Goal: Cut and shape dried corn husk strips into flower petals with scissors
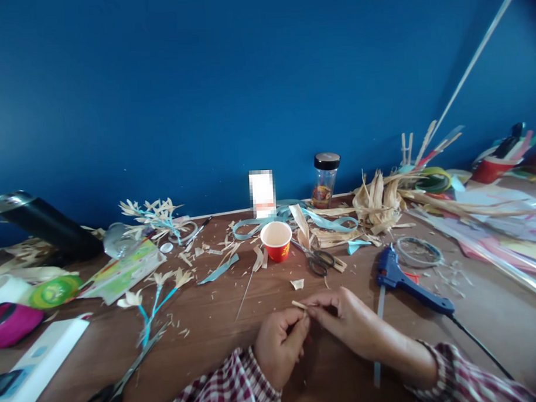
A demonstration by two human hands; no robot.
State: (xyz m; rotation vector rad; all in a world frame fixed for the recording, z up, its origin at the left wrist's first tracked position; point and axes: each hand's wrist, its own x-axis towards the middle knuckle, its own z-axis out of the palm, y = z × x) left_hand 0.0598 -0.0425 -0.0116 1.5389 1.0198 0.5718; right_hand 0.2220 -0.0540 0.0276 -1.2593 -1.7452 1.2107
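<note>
My left hand (pixel 279 341) and my right hand (pixel 342 318) meet low in the middle of the view, above a brown wooden table (pixel 220 331). Both are closed in a pinch on a small pale strip of dried husk (pixel 299 305), whose tip sticks out to the left between the fingers. Both sleeves are red and white checked. A scrap of husk (pixel 297 284) lies just beyond the hands. A red paper cup (pixel 276 240) stands further back, with black-handled scissors (pixel 316 259) to its right.
A blue glue gun (pixel 409 281) with its cord lies right of my hands, next to a wire ring (pixel 418 251). Husk pile (pixel 380 203), jar (pixel 325 180) and light blue ribbon (pixel 295 217) sit by the blue wall. Husk flowers on blue stems (pixel 155 299), another scissors (pixel 120 382) and containers crowd the left.
</note>
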